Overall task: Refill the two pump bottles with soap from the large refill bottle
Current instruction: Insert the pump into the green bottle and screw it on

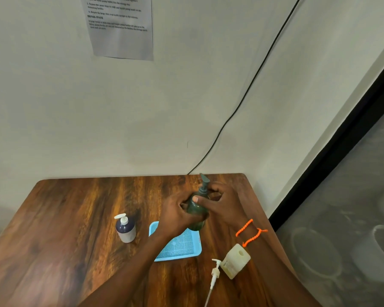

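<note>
Nearest to the camera, at the front edge of the wooden table [64,218]: a loose white pump head [215,270] with its long thin tube, lying flat and pointing toward the viewer. Just beside it, to the right: the large refill bottle [235,261], pale and cream-coloured, standing uncapped with its round mouth open; partly hidden behind the right forearm. On that wrist, an orange twisted cord [251,232], wound twice.

Farther in, near the middle of the table: a light blue tray [182,247] with a mesh floor, partly covered by the left forearm. Held above its far corner, lifted clear of the table: the green pump bottle [197,209], upright and a little tilted, pump head screwed on, nozzle pointing away toward the wall. Left hand [175,214] wrapped around the lower body of this bottle. Right hand [222,203] gripping higher, thumb pressed across the shoulder, fingers curled behind the neck.

Well apart on the left: the white pump bottle [125,228] with dark contents, standing upright on the table, pump fitted, touched by nobody.

Behind, on the pale wall: a printed sheet [120,27], text too blurred to read, and a black cable [242,100] running down diagonally to the table's back edge.
</note>
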